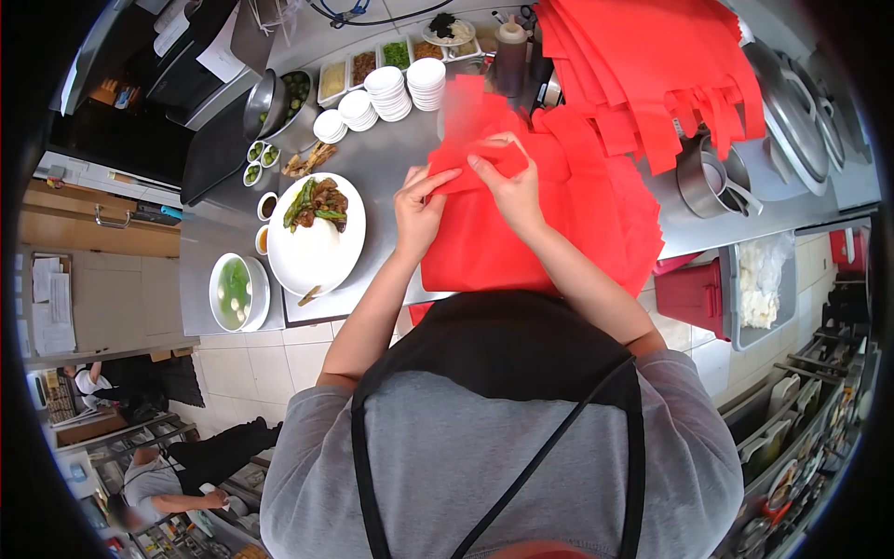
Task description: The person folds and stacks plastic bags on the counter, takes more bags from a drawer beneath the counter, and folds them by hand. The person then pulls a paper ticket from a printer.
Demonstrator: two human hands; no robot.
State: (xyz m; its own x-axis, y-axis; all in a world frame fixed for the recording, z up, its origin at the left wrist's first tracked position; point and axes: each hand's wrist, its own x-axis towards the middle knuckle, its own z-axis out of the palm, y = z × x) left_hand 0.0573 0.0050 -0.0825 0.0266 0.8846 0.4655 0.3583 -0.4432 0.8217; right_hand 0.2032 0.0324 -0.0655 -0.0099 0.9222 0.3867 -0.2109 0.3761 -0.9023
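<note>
A red cloth-like bag [494, 252] lies over the metal counter in front of me, with more red fabric bunched at its right. My left hand [419, 207] pinches its upper left part between thumb and fingers. Close by on the right, my right hand [512, 186] grips a folded edge of the same bag, thumb on top. The strip above my hands is blurred. A heap of similar red bags [652, 65] hangs at the back right, their handle loops dangling over the counter.
Left of my hands are an oval plate of food [346, 256], a bowl of green soup [223, 312] and stacked white saucers [386, 88]. Toppings trays [396, 54] line the back. Saucepans [698, 182] stand right. Another person [168, 480] is at lower left.
</note>
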